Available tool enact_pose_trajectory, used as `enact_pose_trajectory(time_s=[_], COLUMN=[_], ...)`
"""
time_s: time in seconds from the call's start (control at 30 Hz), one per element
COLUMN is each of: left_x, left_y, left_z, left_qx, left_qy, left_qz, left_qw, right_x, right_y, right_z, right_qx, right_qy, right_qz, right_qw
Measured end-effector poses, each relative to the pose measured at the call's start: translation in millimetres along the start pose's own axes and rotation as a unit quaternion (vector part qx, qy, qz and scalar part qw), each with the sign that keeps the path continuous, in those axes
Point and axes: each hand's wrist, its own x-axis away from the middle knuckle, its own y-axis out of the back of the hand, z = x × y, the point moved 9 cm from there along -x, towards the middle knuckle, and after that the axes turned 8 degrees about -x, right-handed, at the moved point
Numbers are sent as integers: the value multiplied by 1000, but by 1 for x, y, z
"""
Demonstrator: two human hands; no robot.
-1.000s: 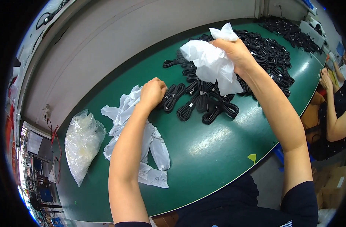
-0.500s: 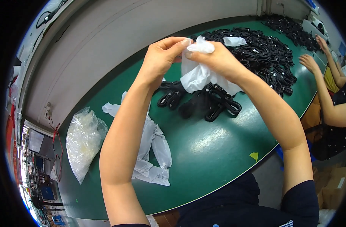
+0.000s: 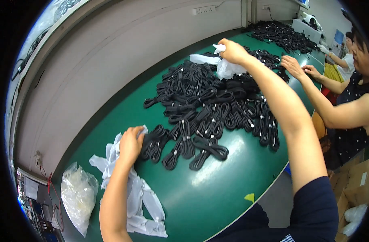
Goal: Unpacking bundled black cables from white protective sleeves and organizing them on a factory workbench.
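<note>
In the head view, a crumpled white plastic bag (image 3: 227,66) is held clamped in the right hand (image 3: 233,51) over the far table (image 3: 216,189) edge. The left hand (image 3: 131,143) is closed on the pile of flat bags (image 3: 138,197) near the left corner, beside bundled black cables (image 3: 210,107).

1. The left hand (image 3: 131,144) is low and near the body, palm down, fingers curled shut, forearm rising from the lower edge.
2. The right hand (image 3: 232,51) is stretched far forward, arm nearly straight, fingers pinched closed.
</note>
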Motion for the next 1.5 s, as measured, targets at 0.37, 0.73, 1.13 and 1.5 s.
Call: enact_pose_trajectory(time_s=[0.37, 0.73, 1.13, 1.5], left_x=[-7, -41, -79, 6], left_y=[1, 25, 74, 93], left_z=[-9, 19, -168, -212], left_qx=[96, 408, 696, 523], left_qy=[64, 148, -10, -83], left_qz=[-84, -104, -14, 96], left_qw=[990, 895, 718, 843], right_x=[-57, 36, 146, 200], right_y=[-95, -10, 14, -9], right_z=[-64, 31, 152, 181], right_qx=[97, -217, -576, -838], right_qy=[-77, 66, -12, -89], right_qz=[82, 43, 95, 164], right_qw=[989, 973, 812, 513])
